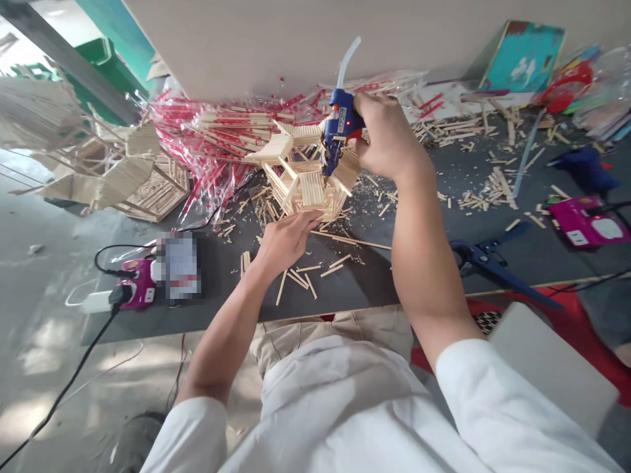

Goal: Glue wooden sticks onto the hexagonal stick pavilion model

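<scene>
White shirt (340, 401) sits nearest; beyond the table (362, 289) edge, the person's right hand (387, 135) clamps a glue gun (340, 125) above the stick model (311, 188); left hand (286, 240) at its near side, grip unclear; bare tabletop frontward.

Nothing is legible, the label (342, 119) on the glue gun (333, 146) being too small.

The person wears a plain white, short-sleeved cloth T-shirt (345, 407), softly creased across the front. Its loose white left sleeve (190, 433) and right sleeve (513, 394) leave the forearms uncovered down to the bare left hand (287, 240) and bare right hand (387, 135). Wrinkled beige cloth trousers (379, 323) show below the near edge of the dark grey, flat tabletop (357, 289).
</scene>
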A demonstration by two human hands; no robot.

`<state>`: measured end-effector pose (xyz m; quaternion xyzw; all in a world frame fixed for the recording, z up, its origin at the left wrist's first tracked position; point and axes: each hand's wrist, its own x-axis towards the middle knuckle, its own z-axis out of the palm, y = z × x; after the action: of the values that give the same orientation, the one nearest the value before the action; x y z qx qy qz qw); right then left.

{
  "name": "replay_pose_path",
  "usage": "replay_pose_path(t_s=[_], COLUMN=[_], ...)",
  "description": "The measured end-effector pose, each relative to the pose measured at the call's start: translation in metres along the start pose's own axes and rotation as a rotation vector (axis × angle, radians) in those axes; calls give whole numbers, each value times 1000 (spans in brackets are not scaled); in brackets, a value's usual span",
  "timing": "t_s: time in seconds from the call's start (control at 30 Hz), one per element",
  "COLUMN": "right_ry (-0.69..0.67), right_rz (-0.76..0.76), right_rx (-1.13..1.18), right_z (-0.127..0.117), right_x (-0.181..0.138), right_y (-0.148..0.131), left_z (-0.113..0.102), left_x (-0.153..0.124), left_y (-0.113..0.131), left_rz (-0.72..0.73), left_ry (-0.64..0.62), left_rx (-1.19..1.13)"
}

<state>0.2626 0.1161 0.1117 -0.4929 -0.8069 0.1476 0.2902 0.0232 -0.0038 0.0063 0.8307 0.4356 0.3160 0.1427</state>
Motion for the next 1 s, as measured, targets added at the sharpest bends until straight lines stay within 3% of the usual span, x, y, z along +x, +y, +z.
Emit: replay_pose_path(t_s=[0.27, 0.47, 0.8, 1.0], right_ry=[-11, 2, 22, 44], right_rz=[17, -54, -80, -7], right_rx=[24, -7, 61, 2], right_z=[0, -1, -1, -5], right_x=[5, 6, 6, 2], right_y=[-1, 0, 15, 11], left_z=[0, 1, -1, 0], left_x=[0, -1, -2, -2], left_y=[0, -1, 3, 2], left_rz=[-18, -4, -7, 13], left_ry=[-8, -29, -40, -32], left_rx=[16, 36, 36, 75])
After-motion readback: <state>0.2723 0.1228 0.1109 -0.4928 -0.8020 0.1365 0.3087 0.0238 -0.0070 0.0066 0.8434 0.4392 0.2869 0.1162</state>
